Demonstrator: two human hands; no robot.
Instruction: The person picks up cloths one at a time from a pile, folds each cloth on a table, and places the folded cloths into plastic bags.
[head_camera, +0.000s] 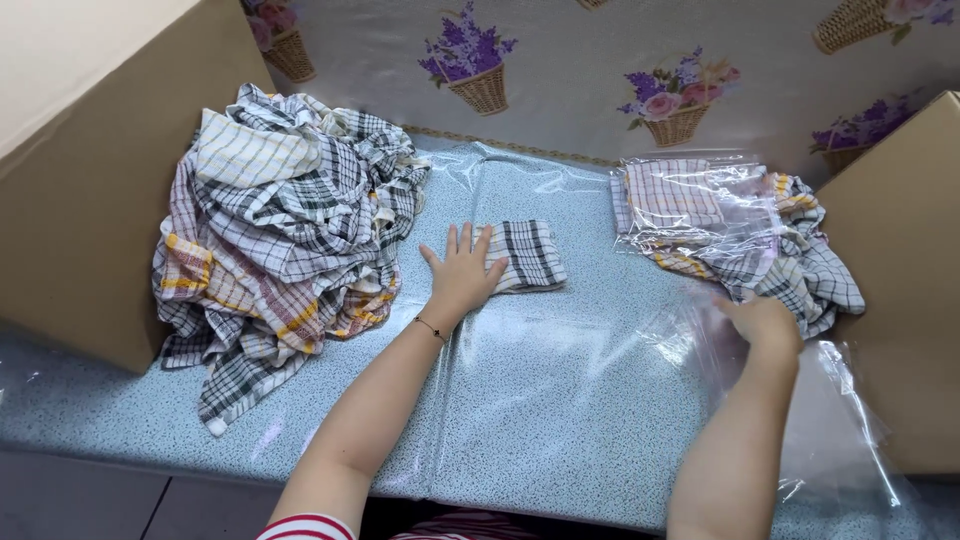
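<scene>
We see a clear plastic bag (700, 205) of folded checked cloths at right; another clear bag (830, 400) lies under our right hand (765, 320); brown cardboard boxes (110, 190) flank both sides.

Folded towel (528, 256): woven checked cloth, matt. Towel heap (285, 225), far left: the same matt cloth, crumpled. Bags (700, 200), right: clear glossy plastic film, wrinkled. Table cover (560, 400): speckled, smooth, shiny plastic. Boxes (90, 200): matt brown cardboard.
</scene>
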